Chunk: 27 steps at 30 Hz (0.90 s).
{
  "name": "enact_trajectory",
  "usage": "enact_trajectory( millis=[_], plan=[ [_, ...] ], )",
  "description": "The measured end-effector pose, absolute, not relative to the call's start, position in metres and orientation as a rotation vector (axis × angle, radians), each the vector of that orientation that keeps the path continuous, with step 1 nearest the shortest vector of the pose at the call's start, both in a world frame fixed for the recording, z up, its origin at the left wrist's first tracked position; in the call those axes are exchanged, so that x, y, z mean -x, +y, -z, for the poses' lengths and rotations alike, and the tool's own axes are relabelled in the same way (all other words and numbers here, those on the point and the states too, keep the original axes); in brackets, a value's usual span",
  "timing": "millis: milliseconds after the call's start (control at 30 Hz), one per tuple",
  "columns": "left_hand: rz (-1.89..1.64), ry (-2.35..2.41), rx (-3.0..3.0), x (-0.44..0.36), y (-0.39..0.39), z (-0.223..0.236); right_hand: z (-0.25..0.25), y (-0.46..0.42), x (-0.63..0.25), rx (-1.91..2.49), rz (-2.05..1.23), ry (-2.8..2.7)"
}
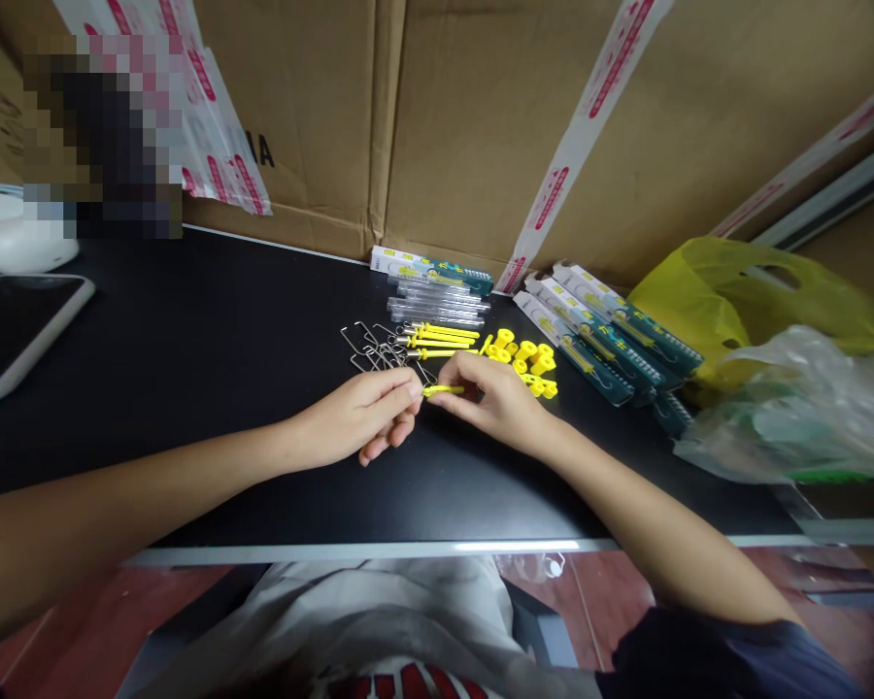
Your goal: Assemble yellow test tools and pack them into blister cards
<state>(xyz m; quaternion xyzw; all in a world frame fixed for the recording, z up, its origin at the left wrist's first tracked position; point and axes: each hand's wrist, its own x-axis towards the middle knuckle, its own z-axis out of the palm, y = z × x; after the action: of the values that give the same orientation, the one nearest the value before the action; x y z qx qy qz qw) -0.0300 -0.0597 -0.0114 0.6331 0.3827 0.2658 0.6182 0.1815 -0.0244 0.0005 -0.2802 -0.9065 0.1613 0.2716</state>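
Note:
My left hand (383, 408) and my right hand (491, 393) meet over the black table, both pinching a thin yellow plastic rod (444, 389). The left fingers grip its left end and hide part of it; the right thumb and fingertips close on the other end. Just beyond my hands lie several similar yellow rods (444, 337) with metal ends. Bent metal wire hooks (368, 348) are heaped left of them. To the right sits a pile of small yellow plastic caps (528, 352). Behind the rods, clear plastic tubes (437, 306) are stacked side by side.
Printed narrow boxes (589, 330) lie fanned at the right, and another box (429, 267) rests by the cardboard wall (466, 126). A yellow plastic bag (735, 291) and a clear bag (793, 408) are at far right. A phone (25, 330) lies at left. The table's front edge (379, 553) is near me.

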Motion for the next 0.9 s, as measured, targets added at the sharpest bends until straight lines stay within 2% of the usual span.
enact_trajectory(
  millis=[400, 667, 900],
  plan=[
    [-0.526, 0.877, -1.375, 0.0287, -0.0605, 0.0098, -0.0027, -0.0239, -0.1860, 0.587, 0.012, -2.568],
    [-0.552, 0.842, -1.327, 0.0284, -0.0601, 0.0101, -0.0037, -0.0255, -0.1845, 0.580, 0.096, -2.561],
    [-0.569, 0.802, -1.237, 0.0274, -0.0578, 0.0142, -0.0038, -0.0241, -0.1860, 0.691, 0.036, -2.561]
  ],
)
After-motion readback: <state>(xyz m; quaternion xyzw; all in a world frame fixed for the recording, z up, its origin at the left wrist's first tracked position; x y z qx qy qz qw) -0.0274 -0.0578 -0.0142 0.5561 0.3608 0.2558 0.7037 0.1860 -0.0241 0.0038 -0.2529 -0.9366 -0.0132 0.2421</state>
